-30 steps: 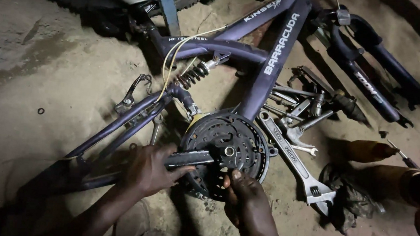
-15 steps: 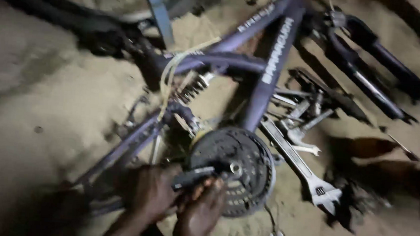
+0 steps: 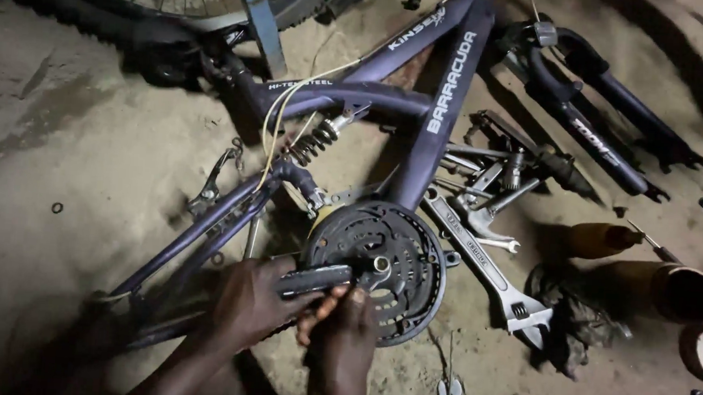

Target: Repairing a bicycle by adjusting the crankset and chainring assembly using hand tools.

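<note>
Both hands, left hand and right hand, and forearms are bare, no gloves or sleeves.

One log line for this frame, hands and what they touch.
left hand: grips crank arm | right hand: fingers at crank bolt | chainring on purple bike frame | adjustable wrench lies beside

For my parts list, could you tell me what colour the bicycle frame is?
The bicycle frame is dark purple with white lettering, seen best in the head view.

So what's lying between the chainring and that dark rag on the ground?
In the head view, an adjustable wrench lies on the dirt between the chainring and the rag.
</note>
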